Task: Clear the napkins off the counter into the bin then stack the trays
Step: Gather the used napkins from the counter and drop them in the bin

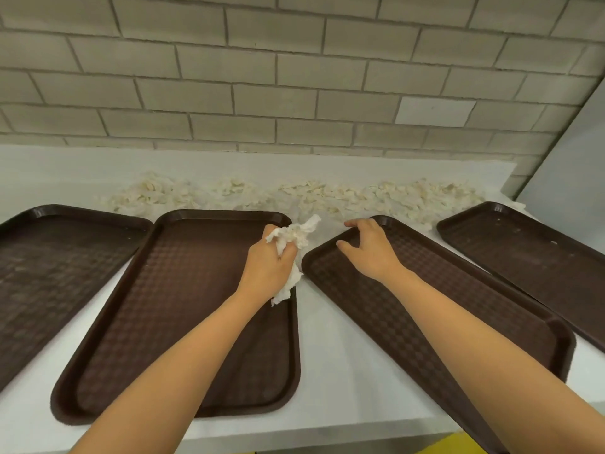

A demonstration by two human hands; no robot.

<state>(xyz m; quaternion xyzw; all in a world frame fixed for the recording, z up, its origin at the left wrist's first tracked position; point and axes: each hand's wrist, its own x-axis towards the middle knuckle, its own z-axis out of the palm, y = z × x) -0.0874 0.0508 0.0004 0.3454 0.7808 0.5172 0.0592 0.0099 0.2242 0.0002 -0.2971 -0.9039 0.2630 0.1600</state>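
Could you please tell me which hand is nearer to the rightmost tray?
Right. The right hand rests on the neighbouring tray, left of the rightmost tray; the left hand, gripping a napkin, is farther left.

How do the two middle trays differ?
The left middle tray lies nearly square on the counter; the right middle tray sits skewed. The right hand rests on the right one's far corner, while the left hand only holds a crumpled napkin over the left one's edge. Both are brown and textured.
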